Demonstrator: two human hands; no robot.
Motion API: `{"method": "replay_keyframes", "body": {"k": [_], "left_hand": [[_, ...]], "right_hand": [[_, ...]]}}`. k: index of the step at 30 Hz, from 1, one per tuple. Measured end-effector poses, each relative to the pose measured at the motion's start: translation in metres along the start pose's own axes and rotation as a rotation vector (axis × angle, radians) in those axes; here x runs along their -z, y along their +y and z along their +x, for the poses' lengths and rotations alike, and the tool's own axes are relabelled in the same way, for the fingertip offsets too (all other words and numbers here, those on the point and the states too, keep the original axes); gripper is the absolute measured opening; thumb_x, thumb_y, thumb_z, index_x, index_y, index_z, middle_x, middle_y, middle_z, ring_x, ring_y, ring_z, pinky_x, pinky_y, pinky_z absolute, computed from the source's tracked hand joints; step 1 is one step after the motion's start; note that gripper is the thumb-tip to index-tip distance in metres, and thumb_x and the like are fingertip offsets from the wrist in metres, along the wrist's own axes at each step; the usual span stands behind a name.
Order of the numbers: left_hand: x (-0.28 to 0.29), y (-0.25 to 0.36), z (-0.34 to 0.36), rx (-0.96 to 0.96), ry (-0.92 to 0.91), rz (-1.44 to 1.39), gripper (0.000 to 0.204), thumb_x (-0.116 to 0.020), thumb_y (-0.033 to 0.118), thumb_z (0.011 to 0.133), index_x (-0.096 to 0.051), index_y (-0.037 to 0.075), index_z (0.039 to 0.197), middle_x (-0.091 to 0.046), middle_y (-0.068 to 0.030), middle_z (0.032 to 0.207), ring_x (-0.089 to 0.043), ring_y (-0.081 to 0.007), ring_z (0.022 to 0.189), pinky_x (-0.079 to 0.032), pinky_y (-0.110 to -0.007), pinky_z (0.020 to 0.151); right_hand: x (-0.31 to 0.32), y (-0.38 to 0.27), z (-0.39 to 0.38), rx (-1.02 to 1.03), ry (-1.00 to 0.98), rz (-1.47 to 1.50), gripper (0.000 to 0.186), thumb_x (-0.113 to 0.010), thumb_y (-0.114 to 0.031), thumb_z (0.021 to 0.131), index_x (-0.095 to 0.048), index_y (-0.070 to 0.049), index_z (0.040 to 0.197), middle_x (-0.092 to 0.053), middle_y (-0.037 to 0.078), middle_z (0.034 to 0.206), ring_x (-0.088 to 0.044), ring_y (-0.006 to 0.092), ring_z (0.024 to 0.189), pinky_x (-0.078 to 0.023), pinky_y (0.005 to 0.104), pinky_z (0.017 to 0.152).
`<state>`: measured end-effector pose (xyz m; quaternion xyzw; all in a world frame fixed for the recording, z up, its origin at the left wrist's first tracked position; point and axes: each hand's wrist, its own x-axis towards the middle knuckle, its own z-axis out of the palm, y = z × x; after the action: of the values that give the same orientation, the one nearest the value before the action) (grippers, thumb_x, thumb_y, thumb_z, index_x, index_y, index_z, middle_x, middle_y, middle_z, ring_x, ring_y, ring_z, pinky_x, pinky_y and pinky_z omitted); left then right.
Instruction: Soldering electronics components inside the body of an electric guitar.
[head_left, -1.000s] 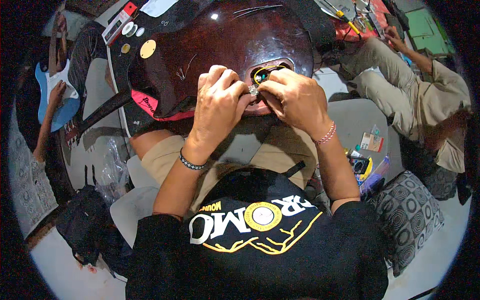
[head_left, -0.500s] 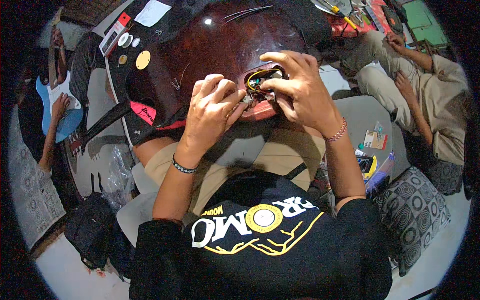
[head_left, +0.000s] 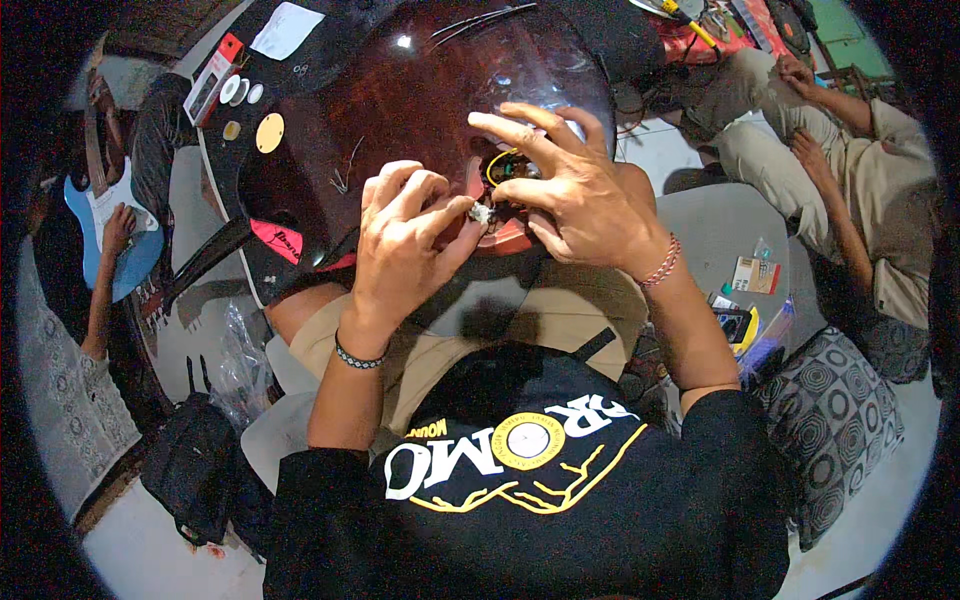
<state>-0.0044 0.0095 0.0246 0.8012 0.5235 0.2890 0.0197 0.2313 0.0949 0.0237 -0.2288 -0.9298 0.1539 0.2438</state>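
Observation:
The dark red-brown guitar body lies in front of me, with an open cavity near its close edge. Inside the cavity a yellow wire loops among dark wiring and small parts. My left hand pinches a small silvery-white part between thumb and forefinger at the cavity's left side. Over the right of the opening is my right hand, its upper fingers spread. Its thumb and a bent finger close in at the cavity; whatever lies between them is hidden.
Left of the body lie a round cream cover, solder spools and a red-and-black package. Snipped wires rest on the wood. One person at left holds a blue guitar; another person sits at right near tools.
Both hands have shifted slightly at the cavity. The left hand sits a little lower and left, and the small silvery-white part in its pinch shows more plainly.

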Motion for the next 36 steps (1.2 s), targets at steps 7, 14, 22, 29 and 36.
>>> {"method": "replay_keyframes", "body": {"k": [7, 14, 22, 29, 36], "left_hand": [[-0.003, 0.015, -0.002, 0.088, 0.036, 0.032, 0.019, -0.087, 0.019, 0.079, -0.078, 0.010, 0.093, -0.067, -0.0055, 0.100, -0.063, -0.0311, 0.110, -0.047, -0.046, 0.096], [-0.008, 0.022, 0.003, 0.095, 0.049, 0.050, 0.021, -0.089, 0.024, 0.079, -0.076, 0.011, 0.088, -0.065, -0.0052, 0.097, -0.063, -0.0306, 0.108, -0.045, -0.046, 0.096], [-0.010, 0.018, -0.003, 0.127, 0.048, -0.027, 0.020, -0.089, 0.022, 0.081, -0.076, 0.012, 0.090, -0.065, -0.0059, 0.096, -0.063, -0.0318, 0.108, -0.046, -0.046, 0.099], [-0.007, 0.009, -0.004, 0.128, 0.079, -0.069, 0.018, -0.087, 0.017, 0.081, -0.077, 0.011, 0.095, -0.067, -0.0070, 0.101, -0.062, -0.0338, 0.112, -0.046, -0.047, 0.102], [-0.010, 0.006, -0.005, 0.078, 0.037, -0.125, 0.021, -0.088, 0.017, 0.078, -0.077, 0.010, 0.094, -0.067, -0.0089, 0.105, -0.061, -0.0359, 0.117, -0.047, -0.048, 0.106]], "right_hand": [[0.014, -0.005, -0.003, -0.072, 0.117, -0.017, 0.019, -0.080, -0.014, 0.075, -0.080, -0.015, 0.094, -0.060, 0.006, 0.160, -0.054, 0.0297, 0.147, -0.036, 0.0508, 0.120], [0.003, -0.014, -0.010, -0.077, 0.098, 0.076, 0.015, -0.080, -0.019, 0.079, -0.080, -0.011, 0.092, -0.064, 0.008, 0.155, -0.055, 0.0311, 0.144, -0.031, 0.0508, 0.122], [-0.010, -0.018, -0.012, -0.141, 0.136, 0.058, 0.015, -0.084, -0.020, 0.085, -0.082, -0.011, 0.097, -0.064, 0.008, 0.152, -0.055, 0.0310, 0.142, -0.030, 0.0499, 0.120], [-0.011, -0.022, -0.010, -0.179, 0.157, 0.054, 0.010, -0.084, -0.018, 0.085, -0.080, -0.012, 0.093, -0.064, 0.007, 0.151, -0.055, 0.0307, 0.141, -0.030, 0.0493, 0.119], [-0.008, -0.022, -0.013, -0.224, 0.156, 0.005, 0.012, -0.085, -0.017, 0.084, -0.079, -0.014, 0.094, -0.067, 0.005, 0.145, -0.057, 0.0301, 0.138, -0.034, 0.0492, 0.117]]}}
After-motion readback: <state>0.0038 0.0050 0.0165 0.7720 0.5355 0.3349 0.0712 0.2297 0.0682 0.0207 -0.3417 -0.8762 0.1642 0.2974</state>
